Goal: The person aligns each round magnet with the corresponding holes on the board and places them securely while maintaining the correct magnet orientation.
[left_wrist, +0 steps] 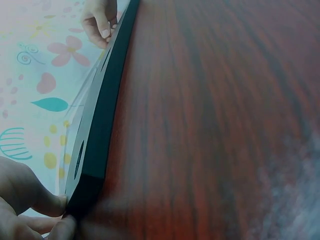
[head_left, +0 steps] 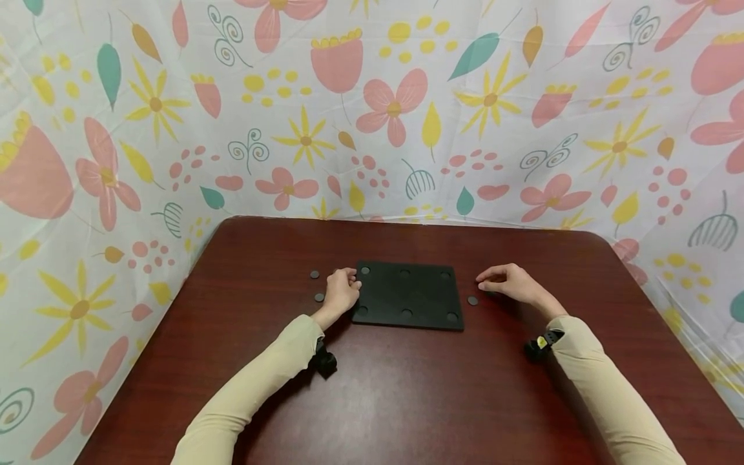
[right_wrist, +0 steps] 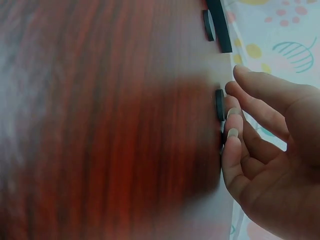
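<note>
A flat black board (head_left: 407, 294) with several round recesses lies on the table. My left hand (head_left: 341, 292) is at its left edge, fingers curled. In the left wrist view, the left thumb (left_wrist: 50, 201) and fingers grip the board's near corner. Two dark discs, one farther back (head_left: 314, 274) and one nearer me (head_left: 319, 298), lie left of that hand. To the board's right, my right hand (head_left: 514, 284) hovers low with thumb and forefinger apart. A disc (right_wrist: 220, 105) is by its fingertips, and a dark piece behind them is mostly hidden. Another disc (head_left: 473, 301) lies nearer the board.
The reddish-brown wooden table (head_left: 395, 387) has rounded far corners. A floral curtain (head_left: 395, 129) hangs behind it and along its sides. The board's far-left recess seems to hold a greyish disc (head_left: 365, 270).
</note>
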`<state>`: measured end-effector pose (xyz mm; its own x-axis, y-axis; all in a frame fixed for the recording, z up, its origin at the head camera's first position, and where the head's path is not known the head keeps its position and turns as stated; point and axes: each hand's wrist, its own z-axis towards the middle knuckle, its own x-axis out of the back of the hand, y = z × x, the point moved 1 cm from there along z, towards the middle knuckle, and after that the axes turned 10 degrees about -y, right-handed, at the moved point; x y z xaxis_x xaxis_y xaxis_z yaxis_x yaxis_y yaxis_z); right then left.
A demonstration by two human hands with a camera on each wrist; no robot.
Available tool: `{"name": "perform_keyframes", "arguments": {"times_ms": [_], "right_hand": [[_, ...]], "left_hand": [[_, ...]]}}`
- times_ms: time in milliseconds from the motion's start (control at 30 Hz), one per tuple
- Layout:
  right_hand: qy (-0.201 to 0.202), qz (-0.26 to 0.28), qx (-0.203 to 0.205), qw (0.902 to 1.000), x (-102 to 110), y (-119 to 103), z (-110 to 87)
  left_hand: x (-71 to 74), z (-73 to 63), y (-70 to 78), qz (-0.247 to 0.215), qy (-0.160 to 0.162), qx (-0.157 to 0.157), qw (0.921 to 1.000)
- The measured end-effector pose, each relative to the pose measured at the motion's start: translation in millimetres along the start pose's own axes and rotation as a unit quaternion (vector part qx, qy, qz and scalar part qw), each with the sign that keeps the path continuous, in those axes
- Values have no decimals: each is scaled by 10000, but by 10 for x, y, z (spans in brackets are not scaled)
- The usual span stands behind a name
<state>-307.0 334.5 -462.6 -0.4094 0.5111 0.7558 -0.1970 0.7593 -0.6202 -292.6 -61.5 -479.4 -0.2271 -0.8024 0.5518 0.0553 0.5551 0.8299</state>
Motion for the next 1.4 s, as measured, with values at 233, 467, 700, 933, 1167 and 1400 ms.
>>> {"name": "perform_keyframes", "arguments": {"times_ms": [233, 467, 700, 933, 1167, 1400], "right_hand": [[-194, 87, 150, 9997, 32, -4, -42], [-420, 385, 384, 9976, 14, 25, -40], [-475, 496, 371, 9970, -27, 109, -28], [-281, 534, 335, 9976, 9, 162, -69], [-205, 438, 240, 9985, 52, 248, -96], [-260, 585, 144, 9978, 76, 224, -76]], "left_hand": [[-7, -4, 21, -17, -21, -10, 10000], [-1, -9, 22, -12, 5, -9, 10000], [-18, -39, 8, -1, -30, 4, 10000], [-29, -33, 4, 24, -23, 27, 10000], [-17, -22, -10, 39, -9, -23, 10000], [0, 3, -16, 47, 38, -61, 10000]]}}
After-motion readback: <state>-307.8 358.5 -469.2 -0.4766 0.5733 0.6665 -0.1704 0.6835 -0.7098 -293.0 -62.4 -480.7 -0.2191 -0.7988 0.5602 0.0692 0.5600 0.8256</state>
